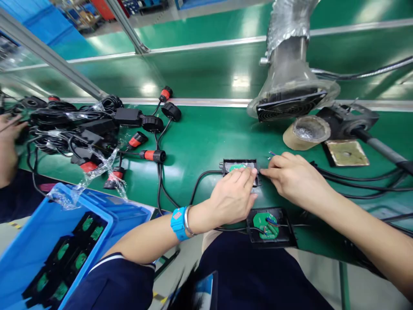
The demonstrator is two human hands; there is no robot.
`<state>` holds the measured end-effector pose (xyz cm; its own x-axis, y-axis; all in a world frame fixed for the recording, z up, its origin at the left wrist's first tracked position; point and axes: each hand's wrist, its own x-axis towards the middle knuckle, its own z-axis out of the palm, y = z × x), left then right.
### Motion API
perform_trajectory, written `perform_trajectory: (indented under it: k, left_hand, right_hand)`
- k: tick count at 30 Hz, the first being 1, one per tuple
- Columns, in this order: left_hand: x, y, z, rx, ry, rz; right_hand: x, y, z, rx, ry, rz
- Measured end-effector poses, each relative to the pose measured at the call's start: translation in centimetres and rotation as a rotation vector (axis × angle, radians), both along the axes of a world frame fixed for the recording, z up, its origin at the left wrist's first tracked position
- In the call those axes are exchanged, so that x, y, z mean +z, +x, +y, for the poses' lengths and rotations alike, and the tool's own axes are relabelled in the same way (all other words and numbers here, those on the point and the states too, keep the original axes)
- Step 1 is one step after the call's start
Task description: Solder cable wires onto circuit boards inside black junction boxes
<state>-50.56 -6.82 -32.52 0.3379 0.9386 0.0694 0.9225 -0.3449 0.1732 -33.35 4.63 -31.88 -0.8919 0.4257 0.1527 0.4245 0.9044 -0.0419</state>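
Observation:
My left hand (234, 196) lies over a small black housing (227, 165) with a green circuit board (238, 167) inside. Its fingers are pressed together at the housing's right side, covering part of it. My right hand (292, 178) is closed just right of the housing, its fingertips at that edge. Thin coloured wire ends (272, 154) stick out past its knuckles, from a black cable (318, 168) that runs behind the hand; the grip itself is partly hidden. Nearer my body sits a second black housing (287, 234), open side up, with wires on its round green board (262, 220).
A blue bin (111, 224) at left holds several housings (61, 249). Bundled black cables (61, 116) with red-ringed connectors (153, 156) crowd the table's left. At right stand a fume hood (290, 86), a tan cup (301, 137) and a solder-cleaning pad (347, 153). Another person's hand (9, 129) is far left.

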Motion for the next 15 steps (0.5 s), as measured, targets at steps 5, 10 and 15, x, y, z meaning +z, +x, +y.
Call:
perform_trajectory:
  k: [5, 10, 15]
  left_hand:
    - [-0.1, 0.2, 0.4, 0.014, 0.008, 0.039]
    - [1.2, -1.0, 0.0, 0.013, -0.027, 0.023]
    - [1.8, -2.3, -5.5, -0.124, -0.03, -0.03]
  right_hand:
    - [0.5, -0.2, 0.6, -0.028, -0.124, -0.047]
    - [2.2, 2.1, 0.3, -0.075, -0.269, 0.173]
    - [3.5, 6.1, -4.8, -0.472, -0.248, 0.225]
